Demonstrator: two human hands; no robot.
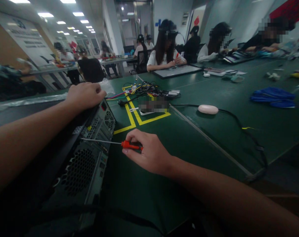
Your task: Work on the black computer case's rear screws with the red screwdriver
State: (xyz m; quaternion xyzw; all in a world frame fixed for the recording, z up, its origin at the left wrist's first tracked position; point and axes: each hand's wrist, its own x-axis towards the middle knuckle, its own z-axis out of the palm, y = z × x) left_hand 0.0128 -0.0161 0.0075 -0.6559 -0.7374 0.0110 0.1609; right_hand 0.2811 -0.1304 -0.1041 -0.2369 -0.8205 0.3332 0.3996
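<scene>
A black computer case lies on its side at the left, its metal rear panel facing right with vent holes and ports. My left hand is on the case's far top corner, with its fingers bent over the edge; its fingertips are partly hidden. Between the thumb and fingers of my right hand is a screwdriver with an orange-red and black handle. Its long thin shaft points left, and the tip meets the upper edge of the rear panel.
Beyond the case are tangled cables and a blurred-out object near yellow tape. A pale oval object sits by a black cable. Blue cloth lies farther right on the green table. Several people work across it.
</scene>
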